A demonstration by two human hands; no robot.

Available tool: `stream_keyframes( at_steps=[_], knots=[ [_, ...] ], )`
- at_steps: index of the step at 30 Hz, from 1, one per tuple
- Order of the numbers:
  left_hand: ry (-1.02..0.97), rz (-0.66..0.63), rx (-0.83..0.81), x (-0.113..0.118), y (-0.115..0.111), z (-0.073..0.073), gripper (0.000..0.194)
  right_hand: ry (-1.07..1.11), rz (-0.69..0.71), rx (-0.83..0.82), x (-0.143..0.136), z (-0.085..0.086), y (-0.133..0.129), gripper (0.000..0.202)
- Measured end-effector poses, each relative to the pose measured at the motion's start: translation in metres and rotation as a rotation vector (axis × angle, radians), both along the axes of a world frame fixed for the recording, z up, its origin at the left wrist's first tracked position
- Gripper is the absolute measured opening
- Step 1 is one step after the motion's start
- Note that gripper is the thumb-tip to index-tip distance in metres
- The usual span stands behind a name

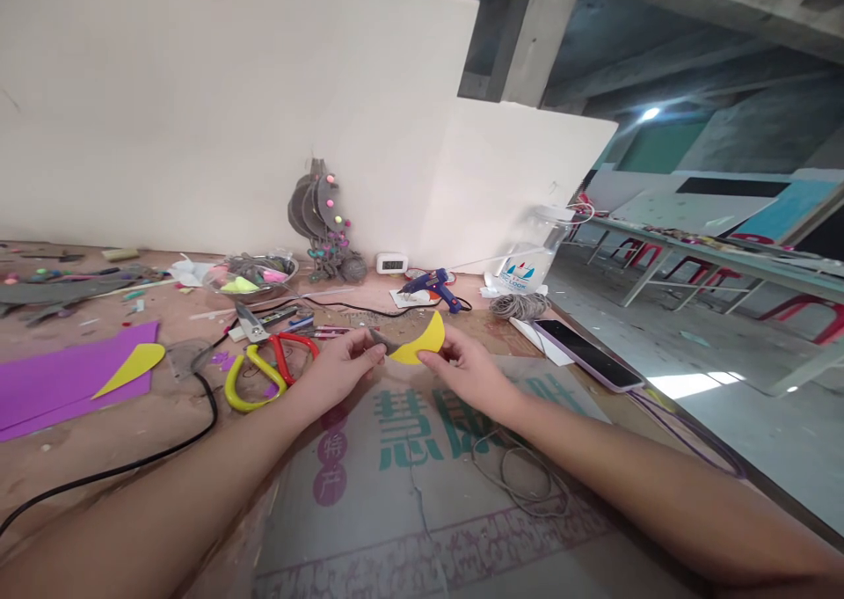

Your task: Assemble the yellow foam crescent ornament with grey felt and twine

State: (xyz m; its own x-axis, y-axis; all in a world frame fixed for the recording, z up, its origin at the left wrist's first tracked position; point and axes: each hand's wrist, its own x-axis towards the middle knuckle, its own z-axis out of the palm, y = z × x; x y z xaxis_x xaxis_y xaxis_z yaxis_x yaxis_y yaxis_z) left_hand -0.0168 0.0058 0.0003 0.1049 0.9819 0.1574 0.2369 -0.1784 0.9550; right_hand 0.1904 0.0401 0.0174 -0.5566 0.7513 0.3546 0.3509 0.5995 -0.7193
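A yellow crescent-shaped piece [422, 342], thin like felt or foam sheet, is held above the printed cardboard [369, 529]. My right hand [465, 366] pinches its right side between thumb and fingers. My left hand [352, 361] is closed on a small grey strip [389, 342] that meets the yellow piece's left end. Whether the two are joined I cannot tell. Left of my left hand lie scissors [260, 383] with one yellow and one red handle. Loose grey cord [527, 485] rests on the cardboard below my right forearm.
Purple sheets [40, 392] bear a yellow teardrop cutout [135, 366]. Along the back stand a bowl of bits [251, 278], a grey hanging ornament [323, 221], a white digital clock [391, 263], a blue glue gun [435, 289] and a plastic jar [531, 252]. A phone [586, 353] lies right; a black cable [211, 414] crosses left.
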Motion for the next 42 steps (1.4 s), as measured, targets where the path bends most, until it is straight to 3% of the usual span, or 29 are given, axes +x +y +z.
stream_keyframes(
  at_steps=[4,7,16,20,24,28,36,38,40,42],
  knots=[
    [-0.038,-0.036,0.015,0.000,0.003,-0.003,0.028,-0.308,0.043,0.509,0.003,-0.004,-0.007,0.005],
    [0.020,-0.060,0.031,0.001,0.003,-0.004,0.034,-0.391,0.072,0.788,0.005,-0.003,-0.008,0.013],
    [-0.061,-0.007,0.007,0.003,-0.005,0.006,0.034,-0.566,0.088,0.914,0.004,-0.003,-0.002,0.010],
    [-0.111,0.051,-0.002,0.003,-0.003,0.003,0.033,-0.530,0.078,0.876,0.003,-0.004,-0.004,0.021],
    [-0.153,0.090,-0.021,0.002,-0.001,0.000,0.032,-0.389,0.010,0.706,0.004,-0.002,-0.005,0.042],
    [-0.195,0.091,-0.038,0.002,-0.002,0.000,0.032,-0.282,-0.052,0.565,0.006,-0.001,0.001,0.036],
    [-0.213,0.107,-0.046,0.004,-0.003,0.004,0.036,-0.286,-0.092,0.475,0.032,0.011,0.041,0.025],
    [-0.218,0.111,-0.044,0.004,-0.003,0.004,0.036,-0.312,-0.052,0.424,0.045,0.019,0.051,0.029],
    [-0.225,0.109,-0.041,0.003,-0.003,0.004,0.035,-0.364,0.080,0.306,0.058,0.028,0.059,0.043],
    [-0.230,0.108,-0.043,0.003,-0.002,0.002,0.035,-0.406,0.302,0.026,0.070,0.036,0.065,0.054]
  ],
)
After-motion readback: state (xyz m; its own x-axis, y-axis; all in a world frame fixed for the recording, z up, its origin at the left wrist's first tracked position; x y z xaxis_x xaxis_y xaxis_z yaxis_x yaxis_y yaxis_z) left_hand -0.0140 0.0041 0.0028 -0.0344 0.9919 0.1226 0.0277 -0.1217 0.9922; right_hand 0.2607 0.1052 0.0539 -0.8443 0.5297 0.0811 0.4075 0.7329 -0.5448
